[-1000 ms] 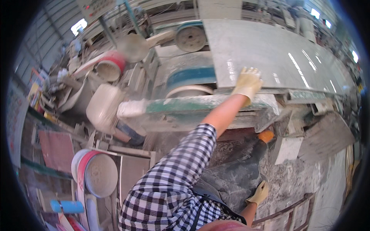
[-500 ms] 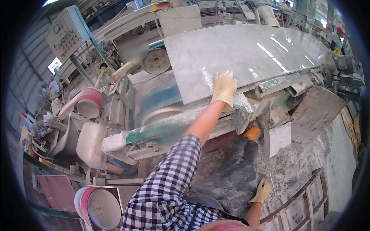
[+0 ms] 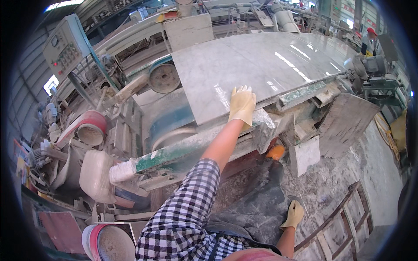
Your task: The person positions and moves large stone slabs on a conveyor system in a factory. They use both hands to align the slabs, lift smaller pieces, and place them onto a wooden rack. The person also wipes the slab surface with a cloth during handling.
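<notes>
A large, polished grey-white stone slab [image 3: 244,61] lies across a machine frame ahead of me. My left hand [image 3: 242,105], in a cream rubber glove, rests on its near edge with the fingers lying forward over the top. Just below that hand runs the dusty green beam [image 3: 174,153] of the frame. My right hand [image 3: 294,214], gloved alike, hangs low beside my dark apron [image 3: 250,213]. Its fingers are loosely curled, and no object shows in them.
A control box [image 3: 65,45] stands far left, near a round wheel [image 3: 164,78]. Buckets [image 3: 115,243] sit at the lower left. To the right are a worn board [image 3: 346,124], a metal rack [image 3: 348,217] on the floor and a motor [image 3: 374,65]. A person [image 3: 370,41] in a red cap is farther back.
The whole scene has shifted a little left in the picture as my view turned. My left hand stays on the slab's edge, and my right hand stays low at my side.
</notes>
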Available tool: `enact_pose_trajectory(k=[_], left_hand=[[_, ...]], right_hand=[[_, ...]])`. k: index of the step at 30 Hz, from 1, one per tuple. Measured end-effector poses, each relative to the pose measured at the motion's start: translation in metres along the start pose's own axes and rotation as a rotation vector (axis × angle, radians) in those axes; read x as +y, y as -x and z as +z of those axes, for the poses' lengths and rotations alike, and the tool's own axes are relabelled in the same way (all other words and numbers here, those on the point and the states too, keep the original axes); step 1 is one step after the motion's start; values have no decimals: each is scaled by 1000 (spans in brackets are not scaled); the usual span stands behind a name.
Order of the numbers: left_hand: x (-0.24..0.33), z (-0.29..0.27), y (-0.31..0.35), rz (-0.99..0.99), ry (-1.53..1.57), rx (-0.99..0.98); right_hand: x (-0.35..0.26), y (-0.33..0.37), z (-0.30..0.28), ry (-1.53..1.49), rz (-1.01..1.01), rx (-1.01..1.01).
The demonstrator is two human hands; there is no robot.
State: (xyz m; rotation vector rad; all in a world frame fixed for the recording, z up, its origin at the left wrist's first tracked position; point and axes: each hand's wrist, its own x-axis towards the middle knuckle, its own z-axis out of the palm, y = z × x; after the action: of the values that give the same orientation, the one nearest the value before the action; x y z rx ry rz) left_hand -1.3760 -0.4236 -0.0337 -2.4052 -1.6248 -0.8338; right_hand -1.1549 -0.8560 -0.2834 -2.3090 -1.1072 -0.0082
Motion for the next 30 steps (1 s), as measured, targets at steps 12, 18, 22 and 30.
enact_pose_trajectory(k=[12,18,22,30], left_hand=[[0,-13,6,176,-54,72],[-2,-4,-6,36,9,-67],[-8,6,-7,83,-2,53],[-4,3,-5,79,8,67]], right_hand=[[-4,-2,0,33,-32,54],[-5,-2,-2,25,-10,70],[-5,-1,-2,39,-2,67],[-8,-1,-4,37,-4,72]])
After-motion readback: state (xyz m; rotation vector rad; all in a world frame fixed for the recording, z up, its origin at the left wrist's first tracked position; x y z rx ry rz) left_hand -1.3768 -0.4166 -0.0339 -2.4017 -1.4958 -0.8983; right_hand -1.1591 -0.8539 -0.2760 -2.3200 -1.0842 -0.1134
